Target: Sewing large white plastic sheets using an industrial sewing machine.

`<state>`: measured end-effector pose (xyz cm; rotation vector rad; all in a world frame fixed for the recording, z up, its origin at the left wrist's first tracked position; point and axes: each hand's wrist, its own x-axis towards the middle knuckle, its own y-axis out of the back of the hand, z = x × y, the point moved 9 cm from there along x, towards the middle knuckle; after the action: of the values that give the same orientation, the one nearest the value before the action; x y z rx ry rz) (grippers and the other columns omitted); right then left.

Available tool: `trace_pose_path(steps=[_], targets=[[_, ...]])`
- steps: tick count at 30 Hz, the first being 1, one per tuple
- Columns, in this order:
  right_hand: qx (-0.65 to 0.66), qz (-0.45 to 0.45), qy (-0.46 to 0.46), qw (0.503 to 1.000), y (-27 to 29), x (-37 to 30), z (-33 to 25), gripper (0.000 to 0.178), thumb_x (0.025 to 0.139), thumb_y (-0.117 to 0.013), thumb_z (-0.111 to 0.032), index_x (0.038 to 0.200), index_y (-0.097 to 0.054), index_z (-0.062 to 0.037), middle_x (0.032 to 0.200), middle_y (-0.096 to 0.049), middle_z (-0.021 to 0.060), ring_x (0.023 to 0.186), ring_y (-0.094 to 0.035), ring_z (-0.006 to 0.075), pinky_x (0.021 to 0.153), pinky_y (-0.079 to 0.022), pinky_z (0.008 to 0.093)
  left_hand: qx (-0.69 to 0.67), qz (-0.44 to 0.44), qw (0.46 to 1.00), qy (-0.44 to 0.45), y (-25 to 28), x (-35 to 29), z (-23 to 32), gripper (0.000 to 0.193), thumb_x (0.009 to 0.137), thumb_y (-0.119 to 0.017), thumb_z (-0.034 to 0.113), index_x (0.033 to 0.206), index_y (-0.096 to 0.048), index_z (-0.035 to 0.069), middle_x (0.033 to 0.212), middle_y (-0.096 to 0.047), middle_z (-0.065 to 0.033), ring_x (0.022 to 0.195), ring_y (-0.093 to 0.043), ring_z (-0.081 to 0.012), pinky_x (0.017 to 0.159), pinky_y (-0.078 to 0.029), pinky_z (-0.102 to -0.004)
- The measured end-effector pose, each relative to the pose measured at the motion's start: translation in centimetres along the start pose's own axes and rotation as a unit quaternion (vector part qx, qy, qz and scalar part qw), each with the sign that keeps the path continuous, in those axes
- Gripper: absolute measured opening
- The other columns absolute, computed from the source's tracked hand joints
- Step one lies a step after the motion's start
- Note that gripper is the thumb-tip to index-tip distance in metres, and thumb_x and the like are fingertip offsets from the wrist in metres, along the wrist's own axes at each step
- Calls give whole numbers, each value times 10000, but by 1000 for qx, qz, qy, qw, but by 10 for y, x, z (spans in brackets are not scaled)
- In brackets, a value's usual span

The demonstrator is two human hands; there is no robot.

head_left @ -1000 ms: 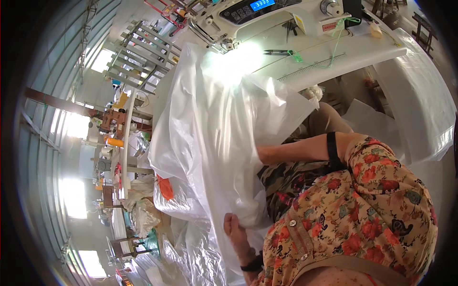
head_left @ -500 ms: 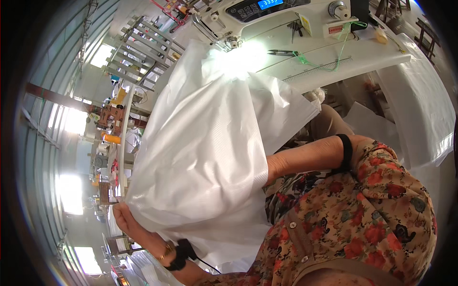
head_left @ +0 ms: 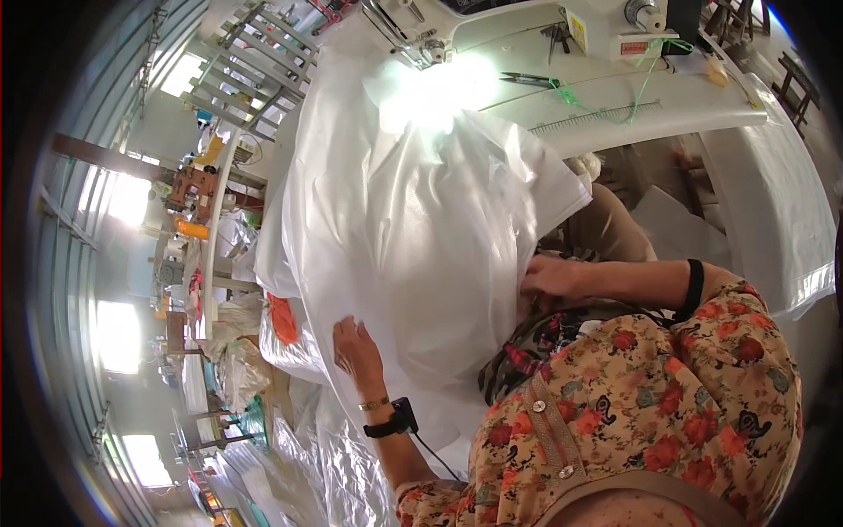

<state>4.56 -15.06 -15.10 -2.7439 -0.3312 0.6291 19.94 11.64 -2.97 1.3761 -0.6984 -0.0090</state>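
Observation:
A large, glossy white plastic sheet (head_left: 413, 237) hangs in folds from the sewing machine (head_left: 430, 48) toward my lap. Its far end lies under the machine's needle area, where the lamp's glare hides detail. My left hand (head_left: 357, 351) rests on the sheet's left part, fingers loosely extended and slightly apart. At the sheet's right edge, my right hand (head_left: 558, 277) has its fingers curled against the material and closed on it; the fingertips are partly hidden.
Black thread snips (head_left: 529, 80) and green thread (head_left: 571, 98) lie on the machine table (head_left: 694, 105), beside a printed ruler scale. More white sheeting (head_left: 768, 202) hangs at the right. Clear plastic (head_left: 325, 448) is heaped at lower left, near an orange-red piece (head_left: 282, 319).
My left hand has moved right and up from the sheet's far-left corner, letting that corner go. My right hand has come out from under the sheet to its right edge. The view has shifted slightly.

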Motion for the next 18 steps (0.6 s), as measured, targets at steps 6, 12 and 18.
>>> trace_pose_path(steps=[6,12,18], targets=[[42,83,135,986,49,-10,-14,361,943,-546,-377,974,-647,-33,903,-657,64,758,-598,112,583,-479,242,-385,-104,908,-132,49,-7,179,181,840,-676,120,975,-609,18,843,-639,-129,802,-641,-285,695,-494,-369],[76,303,181,932,68,-54,-48,188,954,-565,-167,1015,-591,9,754,-595,22,729,-548,88,653,-470,260,-222,-117,951,-180,4,-24,227,250,814,-675,56,1026,-550,15,835,-604,-134,752,-609,-269,631,-472,-356],[-317,391,466,728,23,-129,-131,215,893,-620,-86,1064,-533,12,934,-591,114,786,-604,191,689,-489,327,-515,-223,827,20,-30,-34,183,176,849,-640,23,994,-541,23,927,-602,-70,750,-604,-159,699,-486,-292]])
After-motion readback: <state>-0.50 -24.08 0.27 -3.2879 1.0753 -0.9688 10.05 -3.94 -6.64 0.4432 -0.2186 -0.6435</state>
